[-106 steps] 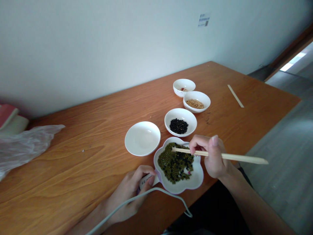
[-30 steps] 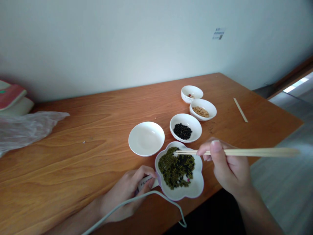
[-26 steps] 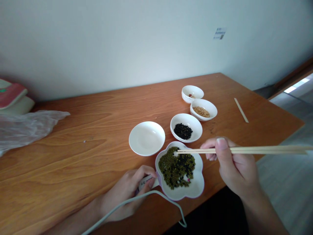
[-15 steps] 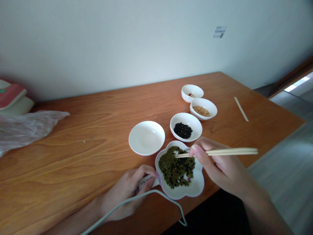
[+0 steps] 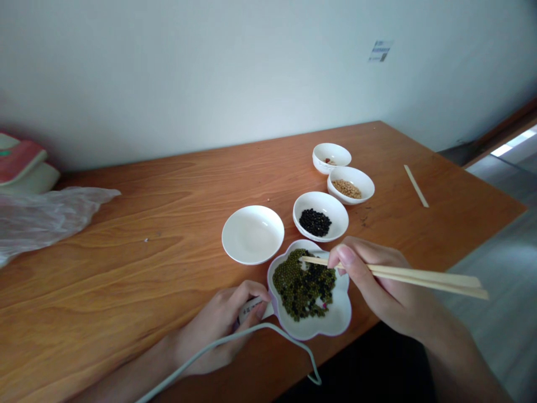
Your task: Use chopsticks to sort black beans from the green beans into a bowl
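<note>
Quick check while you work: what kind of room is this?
Probably a plain workroom or office, not a kitchen: a bare wooden table against a blank white wall, a small printed label stuck on it, grey floor.

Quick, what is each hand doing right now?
Left hand: closed on a small white object beside the flower-shaped dish.
Right hand: closed, holding chopsticks.

Worktop (image 5: 126, 268) of orange-brown wood, smooth with a low sheen and visible grain; flower-shaped dish (image 5: 335, 322) and empty bowl (image 5: 253, 234) glossy white, ceramic-looking; chopsticks (image 5: 419, 277) pale matt wood; plastic bag (image 5: 42, 218) thin, translucent, crinkled.
</note>
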Motion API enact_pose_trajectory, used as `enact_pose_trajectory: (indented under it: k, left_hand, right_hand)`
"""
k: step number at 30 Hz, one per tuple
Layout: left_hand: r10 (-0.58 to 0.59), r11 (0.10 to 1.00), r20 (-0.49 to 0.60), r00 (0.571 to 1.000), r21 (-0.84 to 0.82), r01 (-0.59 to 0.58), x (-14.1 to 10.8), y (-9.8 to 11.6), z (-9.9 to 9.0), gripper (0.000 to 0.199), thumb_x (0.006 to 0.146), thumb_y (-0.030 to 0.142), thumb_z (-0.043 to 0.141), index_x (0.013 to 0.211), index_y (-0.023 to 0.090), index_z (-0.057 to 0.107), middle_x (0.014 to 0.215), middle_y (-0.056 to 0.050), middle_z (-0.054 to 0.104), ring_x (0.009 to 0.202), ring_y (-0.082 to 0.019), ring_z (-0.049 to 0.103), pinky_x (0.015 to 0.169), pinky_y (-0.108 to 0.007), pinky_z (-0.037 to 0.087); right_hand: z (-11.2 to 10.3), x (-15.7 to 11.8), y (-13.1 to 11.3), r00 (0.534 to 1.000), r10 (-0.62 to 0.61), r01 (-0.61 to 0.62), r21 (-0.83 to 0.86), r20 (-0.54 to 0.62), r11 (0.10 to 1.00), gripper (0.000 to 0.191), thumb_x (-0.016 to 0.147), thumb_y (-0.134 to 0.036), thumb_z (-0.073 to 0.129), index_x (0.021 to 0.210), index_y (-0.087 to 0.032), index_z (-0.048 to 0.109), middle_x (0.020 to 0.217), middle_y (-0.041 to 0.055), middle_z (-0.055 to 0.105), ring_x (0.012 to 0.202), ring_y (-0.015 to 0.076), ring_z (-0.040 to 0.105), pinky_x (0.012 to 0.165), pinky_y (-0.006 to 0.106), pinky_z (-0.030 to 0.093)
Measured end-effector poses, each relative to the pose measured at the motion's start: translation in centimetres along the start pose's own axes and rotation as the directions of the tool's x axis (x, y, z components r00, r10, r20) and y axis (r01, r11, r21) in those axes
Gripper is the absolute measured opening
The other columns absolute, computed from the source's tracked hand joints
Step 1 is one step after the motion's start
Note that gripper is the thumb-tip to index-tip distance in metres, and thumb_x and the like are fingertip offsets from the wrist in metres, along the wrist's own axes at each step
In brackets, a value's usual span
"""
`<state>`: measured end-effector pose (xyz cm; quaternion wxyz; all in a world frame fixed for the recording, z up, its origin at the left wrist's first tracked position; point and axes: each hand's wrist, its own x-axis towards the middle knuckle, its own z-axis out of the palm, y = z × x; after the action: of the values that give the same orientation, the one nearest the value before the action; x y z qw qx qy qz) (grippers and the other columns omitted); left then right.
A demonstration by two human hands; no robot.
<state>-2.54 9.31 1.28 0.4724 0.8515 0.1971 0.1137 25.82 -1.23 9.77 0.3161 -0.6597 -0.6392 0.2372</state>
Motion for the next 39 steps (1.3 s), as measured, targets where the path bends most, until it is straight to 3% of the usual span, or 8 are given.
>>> enact_pose_trajectory:
  k: [9, 17, 24, 39]
  left_hand:
    - [0.041, 0.999, -0.027, 0.999, -0.014, -0.041, 0.1, 0.1, 0.0, 0.016, 0.109, 0.024, 0.046, 0.121, 0.026, 0.056, 0.099, -0.001, 0.072, 0.067, -0.009, 0.063, 0.060, -0.019, 0.052]
    - [0.019, 0.999, -0.011, 1.000, -0.025, -0.020, 0.2, 0.2, 0.0, 0.015, 0.110, 0.028, 0.043, 0.119, 0.024, 0.055, 0.093, -0.001, 0.071, 0.060, -0.009, 0.059, 0.057, -0.020, 0.051]
    - [0.024, 0.999, -0.015, 1.000, -0.024, -0.024, 0.2, 0.2, 0.0, 0.016, 0.111, 0.029, 0.043, 0.118, 0.023, 0.056, 0.092, -0.001, 0.071, 0.061, -0.009, 0.059, 0.056, -0.019, 0.049]
    - [0.043, 0.998, -0.021, 0.999, -0.036, -0.043, 0.3, 0.2, 0.0, 0.013, 0.110, 0.025, 0.044, 0.119, 0.025, 0.053, 0.092, 0.001, 0.070, 0.061, -0.008, 0.058, 0.056, -0.019, 0.048]
  right_hand:
    - [0.2, 0.2, -0.1, 0.998, 0.007, -0.001, -0.105, 0.062, 0.994, 0.038, 0.111, -0.042, 0.044, 0.081, -0.022, 0.057, 0.076, 0.0021, 0.062, 0.069, 0.0172, 0.056, 0.067, 0.031, 0.041]
    - [0.3, -0.1, 0.1, 0.999, 0.040, -0.041, 0.090, 0.021, 0.995, 0.039, 0.114, -0.042, 0.036, 0.093, -0.024, 0.063, 0.086, -0.0010, 0.068, 0.082, 0.0147, 0.065, 0.074, 0.027, 0.045]
    - [0.8, 0.5, -0.2, 0.999, 0.025, -0.027, 0.055, 0.047, 0.998, 0.044, 0.114, -0.044, 0.035, 0.083, -0.022, 0.057, 0.073, -0.0021, 0.058, 0.068, 0.0139, 0.056, 0.064, 0.029, 0.039]
    - [1.2, 0.9, 0.4, 1.000, 0.007, -0.009, 0.072, 0.027, 0.997, 0.044, 0.114, -0.042, 0.034, 0.083, -0.022, 0.057, 0.074, -0.0022, 0.059, 0.070, 0.0135, 0.057, 0.068, 0.029, 0.040]
